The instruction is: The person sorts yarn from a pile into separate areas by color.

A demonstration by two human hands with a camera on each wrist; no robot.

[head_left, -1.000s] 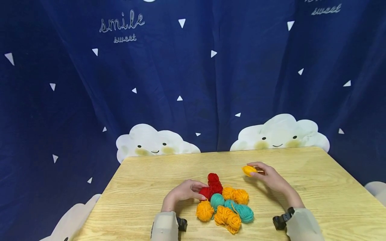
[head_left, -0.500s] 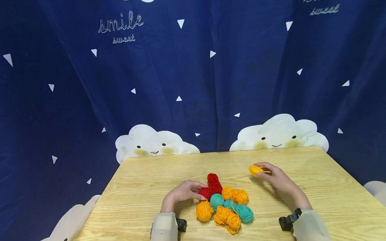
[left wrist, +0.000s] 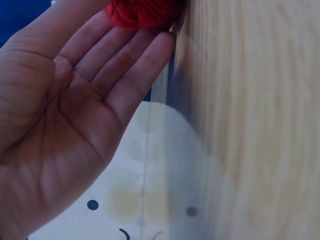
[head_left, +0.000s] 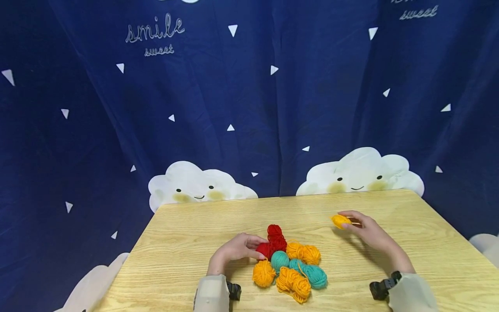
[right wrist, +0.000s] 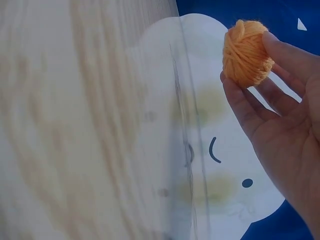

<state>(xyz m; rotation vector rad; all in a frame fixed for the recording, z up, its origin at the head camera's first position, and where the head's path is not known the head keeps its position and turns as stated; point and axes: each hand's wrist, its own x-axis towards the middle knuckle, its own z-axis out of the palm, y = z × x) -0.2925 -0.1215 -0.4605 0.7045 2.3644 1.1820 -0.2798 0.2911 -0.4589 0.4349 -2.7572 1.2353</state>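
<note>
My right hand (head_left: 366,229) pinches a small yellow-orange yarn ball (head_left: 341,221) between thumb and fingers, raised above the table; the right wrist view shows this yarn ball (right wrist: 247,54) at the fingertips. At the left edge of a yarn cluster, my left hand (head_left: 239,248) holds a red yarn ball (head_left: 264,250) between thumb and fingers. Part of that red ball (left wrist: 145,11) shows at the top of the left wrist view, against the fingers. Touching it is a red yarn skein (head_left: 275,236). A teal yarn ball (head_left: 280,261) lies just right of the thumb.
Around these lie a teal skein (head_left: 313,274), a yellow skein (head_left: 303,252), another yellow skein (head_left: 294,284) in front and a round yellow yarn ball (head_left: 264,273). Everything rests on a wooden table (head_left: 187,225). Behind its far edge hangs a dark blue curtain (head_left: 210,95) with clouds.
My right hand has moved to the right with the yellow yarn ball, farther from the cluster. The left hand and the other yarn have stayed in place.
</note>
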